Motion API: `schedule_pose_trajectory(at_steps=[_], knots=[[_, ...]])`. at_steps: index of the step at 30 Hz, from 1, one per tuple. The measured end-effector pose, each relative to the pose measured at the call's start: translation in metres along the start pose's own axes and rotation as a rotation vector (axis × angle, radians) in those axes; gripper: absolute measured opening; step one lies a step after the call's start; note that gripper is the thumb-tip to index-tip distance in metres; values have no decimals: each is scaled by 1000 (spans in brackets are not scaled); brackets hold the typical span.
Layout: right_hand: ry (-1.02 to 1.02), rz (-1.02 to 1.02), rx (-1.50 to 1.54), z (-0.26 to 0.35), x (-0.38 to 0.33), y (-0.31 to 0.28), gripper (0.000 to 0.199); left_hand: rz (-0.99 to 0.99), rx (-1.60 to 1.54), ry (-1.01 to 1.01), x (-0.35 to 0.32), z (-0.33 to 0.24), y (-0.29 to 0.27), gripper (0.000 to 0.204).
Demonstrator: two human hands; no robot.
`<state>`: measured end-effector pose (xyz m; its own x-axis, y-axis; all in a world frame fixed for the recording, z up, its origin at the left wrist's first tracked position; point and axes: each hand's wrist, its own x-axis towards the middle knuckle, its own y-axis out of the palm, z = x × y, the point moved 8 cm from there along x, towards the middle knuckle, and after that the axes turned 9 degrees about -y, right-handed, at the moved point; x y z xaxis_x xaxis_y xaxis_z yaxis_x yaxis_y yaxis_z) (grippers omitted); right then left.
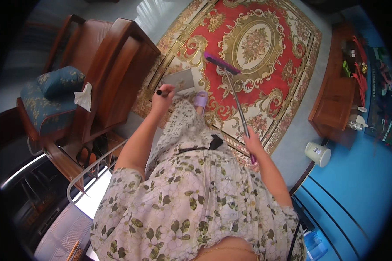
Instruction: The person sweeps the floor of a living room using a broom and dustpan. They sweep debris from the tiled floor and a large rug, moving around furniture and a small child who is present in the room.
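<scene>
While the person is standing at the rug's (265, 52) near edge, a sweeping step seems to be going on: the right hand (251, 143) is gripping the broom (233, 89) shaft, closed around it, its purple head resting on the rug's pale border. The left hand (163, 95) is closing on the dustpan (178, 81) handle, the pan sitting on the rug's left border. Next, the broom likely needs drawing toward the pan.

Floral short-sleeved dress (191, 191), lilac slipper (200, 100)
</scene>
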<state>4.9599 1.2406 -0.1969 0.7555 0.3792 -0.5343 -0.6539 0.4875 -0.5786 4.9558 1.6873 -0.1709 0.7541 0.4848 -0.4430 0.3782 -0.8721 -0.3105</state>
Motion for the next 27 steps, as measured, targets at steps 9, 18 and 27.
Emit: schedule_pose_trajectory(at_steps=[9, 18, 27], knots=[[118, 70, -118, 44, 173, -90, 59, 214, 213, -148, 145, -30, 76, 14], [149, 310, -494, 49, 258, -103, 57, 180, 244, -154, 210, -55, 105, 18], [2, 444, -468, 72, 192, -175, 59, 180, 283, -205, 219, -71, 110, 17]])
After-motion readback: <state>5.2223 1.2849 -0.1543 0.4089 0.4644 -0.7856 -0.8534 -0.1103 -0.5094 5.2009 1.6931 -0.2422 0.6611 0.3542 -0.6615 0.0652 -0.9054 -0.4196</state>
